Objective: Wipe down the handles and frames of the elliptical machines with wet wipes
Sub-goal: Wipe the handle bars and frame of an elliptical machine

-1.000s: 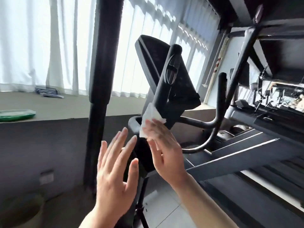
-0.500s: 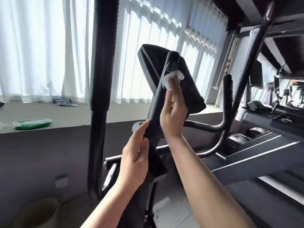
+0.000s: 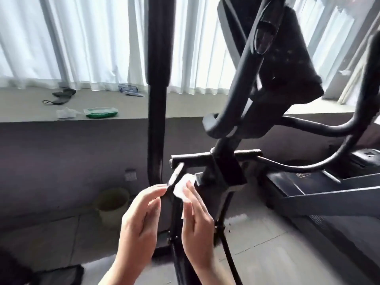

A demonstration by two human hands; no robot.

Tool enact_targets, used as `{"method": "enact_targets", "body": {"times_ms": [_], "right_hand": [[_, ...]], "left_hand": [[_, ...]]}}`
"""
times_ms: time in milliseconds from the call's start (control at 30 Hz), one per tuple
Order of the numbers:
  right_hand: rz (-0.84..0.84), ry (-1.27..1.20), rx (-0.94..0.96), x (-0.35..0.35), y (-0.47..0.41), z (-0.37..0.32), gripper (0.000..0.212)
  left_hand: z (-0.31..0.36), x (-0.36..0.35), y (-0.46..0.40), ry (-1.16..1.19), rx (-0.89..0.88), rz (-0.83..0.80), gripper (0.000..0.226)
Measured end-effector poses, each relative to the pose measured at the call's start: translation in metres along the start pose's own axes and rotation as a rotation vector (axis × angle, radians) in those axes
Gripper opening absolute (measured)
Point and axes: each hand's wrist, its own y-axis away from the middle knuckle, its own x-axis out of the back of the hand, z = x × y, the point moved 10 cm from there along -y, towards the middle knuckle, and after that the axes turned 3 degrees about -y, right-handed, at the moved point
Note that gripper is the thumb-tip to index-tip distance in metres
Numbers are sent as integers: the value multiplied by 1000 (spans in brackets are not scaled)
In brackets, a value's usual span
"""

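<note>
Head view puts us low on the elliptical's centre post (image 3: 221, 171), and we take that post as our landmark. Our right hand (image 3: 196, 221) is just left of it, pinching a crumpled wet wipe (image 3: 184, 187) at the fingertips, the wipe pressed near the linkage arm (image 3: 175, 176) that hangs from the crossbar (image 3: 191, 158). We judge the grip is tight at the tips so the wipe can run along that thin bar. Our left hand (image 3: 139, 221), further left of the post, has fingers loosely curled against the same arm, likely steadying it. Well left of the post, on the window ledge (image 3: 30, 109), lies the green wipes pack (image 3: 101, 112), within reach for a refill.
</note>
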Motion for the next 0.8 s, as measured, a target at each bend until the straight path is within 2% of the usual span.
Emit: {"method": "enact_targets", "body": {"times_ms": [67,167,233,300,367,400,467,567,667,800], "right_hand": [[-80,-179,-256,-24,40,14,31],[-312,-388,-616,-79,86,24,30],[-469,-498,-803,-122,109,24,27],[-625,-564,-902,-170,128,25,24],[-797,-529,-916,-216,143,26,41],[-894,-562,-908,-237,148,22,41],[-1048,-632,-958,-273,156,22,29],[-1190,-485,-982,-320,152,41,32],[-1228,-262,-949,-373,124,76,10],[-1288,-238,-930,-445,59,94,10]], "left_hand": [[-31,26,21,-76,147,-10,23],[-91,69,66,-139,507,-77,35],[-119,102,99,-131,726,-74,28],[-131,139,123,-156,846,24,12],[-139,175,135,-181,898,148,10],[-143,192,136,-195,912,211,12],[-151,220,129,-241,907,323,11],[-169,248,104,-288,884,446,9],[-206,256,67,-252,852,395,13],[-243,257,8,-284,807,284,36]]}}
